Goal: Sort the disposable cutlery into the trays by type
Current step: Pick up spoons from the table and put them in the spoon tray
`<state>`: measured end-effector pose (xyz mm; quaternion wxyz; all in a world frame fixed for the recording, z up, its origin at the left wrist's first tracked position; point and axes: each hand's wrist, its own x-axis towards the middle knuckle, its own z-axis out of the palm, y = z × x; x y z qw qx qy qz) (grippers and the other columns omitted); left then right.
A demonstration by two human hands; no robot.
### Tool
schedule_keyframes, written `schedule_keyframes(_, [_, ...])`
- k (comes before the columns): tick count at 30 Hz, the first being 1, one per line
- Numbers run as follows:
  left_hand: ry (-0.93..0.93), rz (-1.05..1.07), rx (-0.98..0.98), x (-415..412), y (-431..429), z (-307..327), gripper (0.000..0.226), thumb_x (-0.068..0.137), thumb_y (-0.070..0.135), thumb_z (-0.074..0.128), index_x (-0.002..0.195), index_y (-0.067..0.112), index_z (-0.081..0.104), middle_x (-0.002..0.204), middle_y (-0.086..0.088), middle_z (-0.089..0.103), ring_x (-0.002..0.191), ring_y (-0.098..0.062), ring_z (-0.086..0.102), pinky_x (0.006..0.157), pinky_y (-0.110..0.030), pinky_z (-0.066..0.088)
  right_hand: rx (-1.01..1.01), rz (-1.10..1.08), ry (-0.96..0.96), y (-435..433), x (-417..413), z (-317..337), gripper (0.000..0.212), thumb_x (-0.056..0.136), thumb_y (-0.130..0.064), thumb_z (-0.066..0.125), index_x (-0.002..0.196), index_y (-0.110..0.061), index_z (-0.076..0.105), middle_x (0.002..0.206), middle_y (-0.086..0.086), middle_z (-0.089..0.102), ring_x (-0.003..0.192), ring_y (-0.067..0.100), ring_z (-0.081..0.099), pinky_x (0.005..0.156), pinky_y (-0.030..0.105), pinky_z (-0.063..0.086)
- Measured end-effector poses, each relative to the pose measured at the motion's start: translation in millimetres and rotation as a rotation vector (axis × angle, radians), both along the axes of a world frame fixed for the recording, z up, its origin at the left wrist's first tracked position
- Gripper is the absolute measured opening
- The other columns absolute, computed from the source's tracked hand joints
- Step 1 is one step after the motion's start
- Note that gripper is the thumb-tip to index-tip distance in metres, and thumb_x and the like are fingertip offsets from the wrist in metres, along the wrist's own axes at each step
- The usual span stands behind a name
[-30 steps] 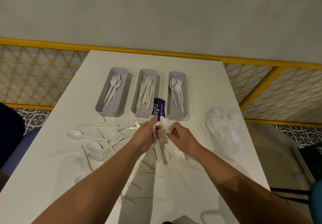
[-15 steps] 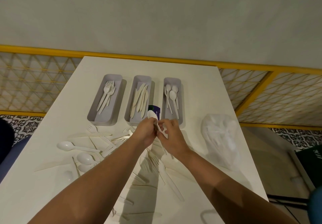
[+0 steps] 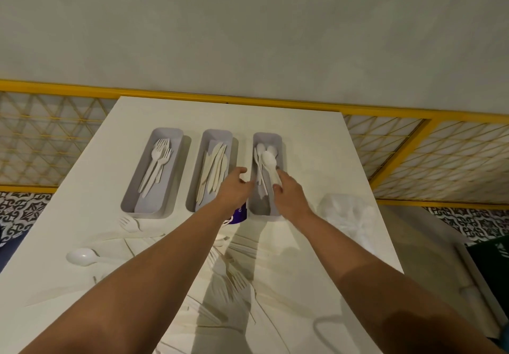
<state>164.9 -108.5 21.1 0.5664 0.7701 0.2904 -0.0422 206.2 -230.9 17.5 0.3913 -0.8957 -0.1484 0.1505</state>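
White plastic spoon (image 3: 268, 159) hangs pinched in right hand (image 3: 289, 196) over rightmost grey tray (image 3: 267, 135), left hand (image 3: 234, 188) loose and empty; scattered white cutlery (image 3: 234, 279) not yet sorted.

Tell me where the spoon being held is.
Head view, right of centre: the right hand holds the spoon over the rightmost tray, above the spoons lying inside.

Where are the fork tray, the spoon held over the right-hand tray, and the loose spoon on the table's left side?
fork tray (image 3: 150, 203), head view, bare floor at its near end.
held spoon (image 3: 268, 159), head view, on its bowl.
loose spoon (image 3: 81, 256), head view, on its bowl.
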Motion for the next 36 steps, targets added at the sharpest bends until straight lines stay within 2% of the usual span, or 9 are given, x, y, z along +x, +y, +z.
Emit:
schedule_keyframes(2, [0.051, -0.088, 0.162, 4.8, 0.0, -3.0, 0.053, 0.093, 0.01, 0.052, 0.142, 0.017, 0.031, 0.124, -0.013, 0.056, 0.107, -0.023, 0.053, 0.09, -0.031, 0.044, -0.079, -0.011, 0.005, 5.7, 20.4, -3.8, 0.046, 0.099, -0.007, 0.036, 0.144, -0.008, 0.031, 0.132, 0.017, 0.051, 0.119, 0.032, 0.051, 0.097, 0.029, 0.041])
schedule_keyframes(4, [0.094, -0.15, 0.257, 10.3, 0.6, -8.0, 0.06, 0.092, 0.006, 0.054, 0.145, 0.016, 0.027, 0.132, -0.013, 0.05, 0.118, -0.028, 0.05, 0.097, -0.035, 0.043, -0.139, 0.002, 0.004, 13.4, 36.3, -7.6, 0.046, 0.097, -0.005, 0.038, 0.142, -0.006, 0.033, 0.126, 0.02, 0.052, 0.115, 0.035, 0.053, 0.093, 0.031, 0.043])
schedule_keyframes(7, [0.15, -0.18, 0.313, 14.2, 0.0, -14.9, 0.064, 0.091, 0.007, 0.055, 0.146, 0.015, 0.023, 0.134, -0.014, 0.049, 0.119, -0.033, 0.051, 0.099, -0.041, 0.047, -0.212, 0.015, 0.031, 26.3, 50.3, -11.2, 0.05, 0.093, 0.002, 0.04, 0.142, -0.005, 0.03, 0.128, 0.023, 0.048, 0.116, 0.036, 0.051, 0.094, 0.033, 0.043])
schedule_keyframes(10, [0.189, -0.234, 0.356, 16.1, 1.3, -20.9, 0.064, 0.091, 0.007, 0.054, 0.147, 0.014, 0.022, 0.137, -0.013, 0.047, 0.121, -0.033, 0.051, 0.097, -0.039, 0.046, -0.256, -0.002, 0.062, 37.9, 59.1, -13.6, 0.052, 0.092, 0.003, 0.04, 0.142, -0.003, 0.028, 0.136, 0.022, 0.039, 0.122, 0.036, 0.045, 0.098, 0.035, 0.04])
schedule_keyframes(17, [0.184, -0.249, 0.358, 21.5, 8.2, -29.6, 0.066, 0.088, 0.005, 0.057, 0.146, 0.019, 0.029, 0.135, -0.011, 0.05, 0.113, -0.03, 0.057, 0.087, -0.034, 0.05, -0.307, -0.005, 0.109, 52.9, 75.8, -20.6, 0.049, 0.093, 0.0, 0.039, 0.141, 0.0, 0.028, 0.142, 0.024, 0.03, 0.129, 0.038, 0.037, 0.103, 0.037, 0.034])
schedule_keyframes(24, [0.17, -0.227, 0.297, 22.0, 10.5, -34.7, 0.064, 0.087, 0.002, 0.057, 0.144, 0.018, 0.032, 0.125, -0.016, 0.059, 0.11, -0.034, 0.06, 0.095, -0.042, 0.051, -0.391, 0.094, 0.1, 52.6, 74.3, -25.8, 0.048, 0.09, -0.002, 0.044, 0.137, 0.001, 0.036, 0.143, 0.023, 0.03, 0.131, 0.037, 0.035, 0.108, 0.039, 0.034])
schedule_keyframes(28, [0.156, -0.221, 0.305, 19.1, 8.3, -32.9, 0.063, 0.088, 0.004, 0.057, 0.144, 0.016, 0.031, 0.125, -0.017, 0.058, 0.108, -0.033, 0.061, 0.094, -0.039, 0.051, -0.389, 0.16, -0.003, 45.9, 67.6, -21.7, 0.041, 0.091, -0.001, 0.048, 0.132, -0.002, 0.045, 0.138, 0.019, 0.036, 0.122, 0.033, 0.046, 0.1, 0.033, 0.04])
schedule_keyframes(32, [0.102, -0.223, 0.37, 12.8, 5.1, -29.0, 0.067, 0.086, 0.008, 0.062, 0.144, 0.012, 0.028, 0.125, -0.017, 0.056, 0.112, -0.031, 0.056, 0.095, -0.037, 0.046, -0.36, 0.254, -0.027, 34.7, 55.1, -6.6, 0.035, 0.091, -0.002, 0.049, 0.126, -0.005, 0.055, 0.127, 0.017, 0.056, 0.114, 0.031, 0.055, 0.091, 0.031, 0.045])
schedule_keyframes(36, [-0.023, -0.162, 0.391, -1.8, 3.7, -20.8, 0.051, 0.086, 0.007, 0.062, 0.132, 0.011, 0.041, 0.114, -0.012, 0.059, 0.1, -0.023, 0.055, 0.083, -0.026, 0.041, -0.333, 0.312, -0.076, 22.2, 33.4, 5.8, 0.023, 0.091, -0.008, 0.053, 0.112, -0.005, 0.062, 0.112, 0.012, 0.064, 0.093, 0.024, 0.059, 0.077, 0.025, 0.043])
